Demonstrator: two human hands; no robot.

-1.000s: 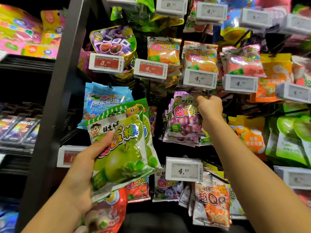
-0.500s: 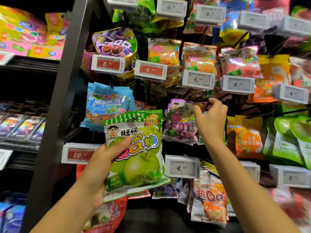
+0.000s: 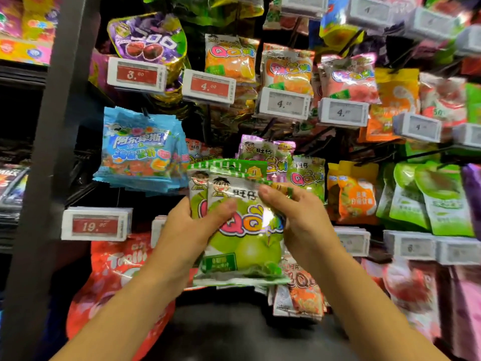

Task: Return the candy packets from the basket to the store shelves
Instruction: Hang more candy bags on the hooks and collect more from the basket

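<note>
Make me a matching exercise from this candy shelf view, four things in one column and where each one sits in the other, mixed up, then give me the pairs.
Things
1. green apple candy packets
2. blue candy packets
3. purple grape pouch
4. red tag reading 19

Places
A. hanging at the top, above the tag reading 3
B. held in both hands, the left hand and the right hand
C. at lower left, beneath the blue stack
D. hanging at the left of the middle row, beside the dark upright post

Pairs: 1-B, 2-D, 3-A, 4-C
</note>
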